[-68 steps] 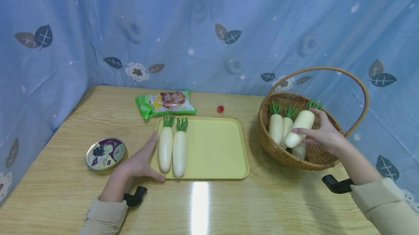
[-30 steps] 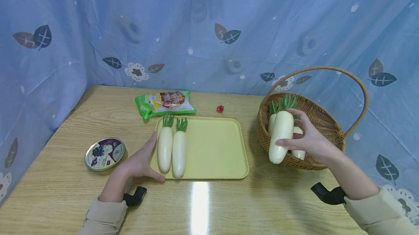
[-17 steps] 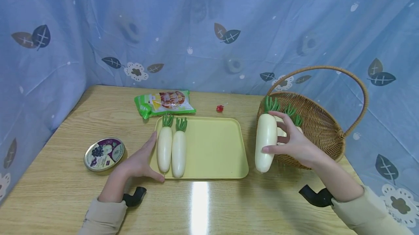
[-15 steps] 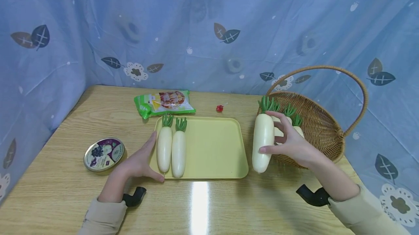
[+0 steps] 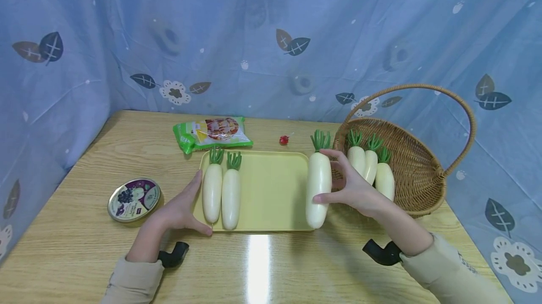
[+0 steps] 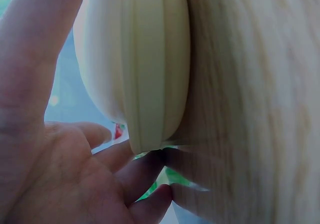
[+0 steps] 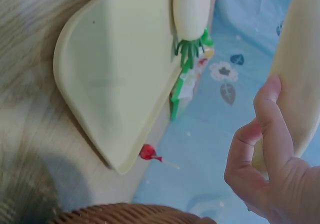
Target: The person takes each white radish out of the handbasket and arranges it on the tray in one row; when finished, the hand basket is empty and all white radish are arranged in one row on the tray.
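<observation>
In the head view my right hand (image 5: 351,186) grips a white radish (image 5: 319,191) with green leaf stubs, held up over the right end of the yellow tray (image 5: 275,191). The right wrist view has the same radish (image 7: 300,79) between thumb and fingers. Two more radishes, a left one (image 5: 212,193) and a right one (image 5: 231,199), lie side by side at the tray's left end. My left hand (image 5: 179,210) rests against the tray's left edge, thumb and fingers spread along it. In the left wrist view its fingertips touch the tray's rim (image 6: 150,74).
A wicker basket (image 5: 417,167) with a tall handle stands at the right with three radishes (image 5: 384,180) inside. Behind the tray lie a green-and-white food packet (image 5: 216,133) and a red lollipop (image 5: 283,140). A round tin (image 5: 134,199) sits left of my left hand.
My right hand has lifted a radish out of the basket and carried it left to the tray's right end, turning its leaves toward the back. The left hand has stayed still.
</observation>
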`<state>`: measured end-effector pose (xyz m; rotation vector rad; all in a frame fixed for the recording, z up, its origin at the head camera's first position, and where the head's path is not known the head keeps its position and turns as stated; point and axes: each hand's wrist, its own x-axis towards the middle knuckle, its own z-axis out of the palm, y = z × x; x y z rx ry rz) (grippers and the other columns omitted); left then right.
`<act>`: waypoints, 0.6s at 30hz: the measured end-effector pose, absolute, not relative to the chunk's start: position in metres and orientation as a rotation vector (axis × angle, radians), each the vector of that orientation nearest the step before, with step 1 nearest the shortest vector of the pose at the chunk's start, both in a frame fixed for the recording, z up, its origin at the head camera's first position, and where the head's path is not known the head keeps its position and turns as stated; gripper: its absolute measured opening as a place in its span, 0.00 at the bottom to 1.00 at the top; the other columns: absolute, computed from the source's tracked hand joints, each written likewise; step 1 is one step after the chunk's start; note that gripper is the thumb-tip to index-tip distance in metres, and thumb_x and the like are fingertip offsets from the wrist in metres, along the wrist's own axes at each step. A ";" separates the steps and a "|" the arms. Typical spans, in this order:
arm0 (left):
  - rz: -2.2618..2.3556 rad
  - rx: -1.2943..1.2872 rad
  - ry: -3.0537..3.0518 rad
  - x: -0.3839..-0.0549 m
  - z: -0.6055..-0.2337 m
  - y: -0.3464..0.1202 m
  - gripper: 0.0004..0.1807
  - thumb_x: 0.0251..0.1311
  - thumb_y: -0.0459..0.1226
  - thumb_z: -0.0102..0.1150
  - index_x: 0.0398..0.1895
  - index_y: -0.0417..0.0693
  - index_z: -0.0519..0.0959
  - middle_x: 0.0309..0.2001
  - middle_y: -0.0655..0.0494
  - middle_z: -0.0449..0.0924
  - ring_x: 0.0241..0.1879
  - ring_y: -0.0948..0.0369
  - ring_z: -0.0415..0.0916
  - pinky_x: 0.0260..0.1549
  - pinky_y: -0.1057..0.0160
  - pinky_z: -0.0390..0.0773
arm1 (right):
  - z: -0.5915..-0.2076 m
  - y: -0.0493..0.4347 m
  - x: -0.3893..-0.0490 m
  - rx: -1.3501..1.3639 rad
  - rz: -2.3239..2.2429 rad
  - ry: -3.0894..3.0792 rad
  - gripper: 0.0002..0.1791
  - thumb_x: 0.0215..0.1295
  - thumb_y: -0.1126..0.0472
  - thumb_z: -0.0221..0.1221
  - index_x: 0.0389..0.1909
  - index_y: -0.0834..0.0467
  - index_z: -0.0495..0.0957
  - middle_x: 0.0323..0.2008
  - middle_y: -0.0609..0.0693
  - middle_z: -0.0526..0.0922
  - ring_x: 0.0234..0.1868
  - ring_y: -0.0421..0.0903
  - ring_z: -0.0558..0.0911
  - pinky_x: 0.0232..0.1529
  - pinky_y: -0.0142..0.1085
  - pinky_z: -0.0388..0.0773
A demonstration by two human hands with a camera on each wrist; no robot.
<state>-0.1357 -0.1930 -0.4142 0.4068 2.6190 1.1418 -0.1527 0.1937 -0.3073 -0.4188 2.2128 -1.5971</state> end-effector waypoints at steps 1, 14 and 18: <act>1.141 0.406 2.619 -0.136 -0.414 -0.193 0.81 0.19 0.52 0.79 0.69 0.36 0.28 0.69 0.34 0.29 0.67 0.39 0.33 0.63 0.42 0.42 | -0.309 0.192 -0.153 -0.419 -1.596 2.211 0.52 0.45 0.64 0.70 0.68 0.47 0.47 0.64 0.63 0.51 0.50 0.61 0.75 0.41 0.46 0.77; 1.153 0.402 2.608 -0.136 -0.414 -0.192 0.81 0.19 0.52 0.79 0.69 0.37 0.27 0.70 0.34 0.28 0.67 0.40 0.32 0.63 0.42 0.41 | -0.323 0.171 -0.160 -0.428 -1.646 2.154 0.53 0.42 0.64 0.71 0.67 0.44 0.49 0.64 0.61 0.53 0.46 0.61 0.77 0.40 0.48 0.78; 1.149 0.407 2.612 -0.136 -0.414 -0.193 0.81 0.19 0.52 0.79 0.69 0.37 0.27 0.70 0.34 0.28 0.67 0.40 0.32 0.63 0.42 0.41 | -0.332 0.164 -0.162 -0.418 -1.660 2.146 0.54 0.41 0.64 0.72 0.67 0.44 0.49 0.63 0.61 0.55 0.44 0.59 0.78 0.39 0.48 0.78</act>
